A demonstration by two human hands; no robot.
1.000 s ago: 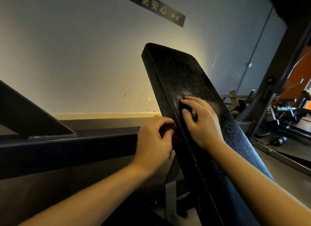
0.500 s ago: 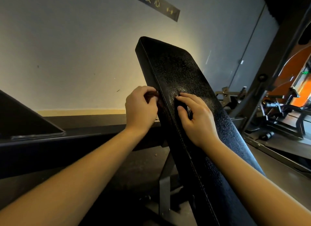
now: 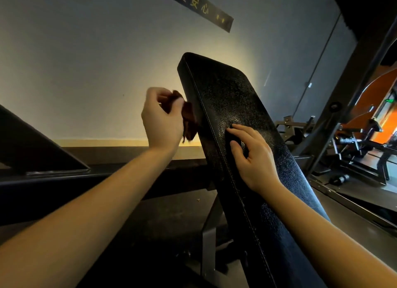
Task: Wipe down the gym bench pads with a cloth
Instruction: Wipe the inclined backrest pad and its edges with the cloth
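A black textured bench pad rises at a steep incline through the middle of the view. My left hand grips a bunched dark reddish-brown cloth and holds it against the pad's left side edge, below the top corner. My right hand rests on the pad's front face, fingers spread and lightly bent, fingertips touching the surface. Part of the cloth is hidden inside my left fist.
A pale wall with a dark sign stands behind the bench. A dark steel frame beam crosses at left. Gym machines with orange parts crowd the right side. The bench's metal support stands below the pad.
My left hand has slid the cloth upward along the pad's left edge. My right hand stays on the pad's face in about the same spot.
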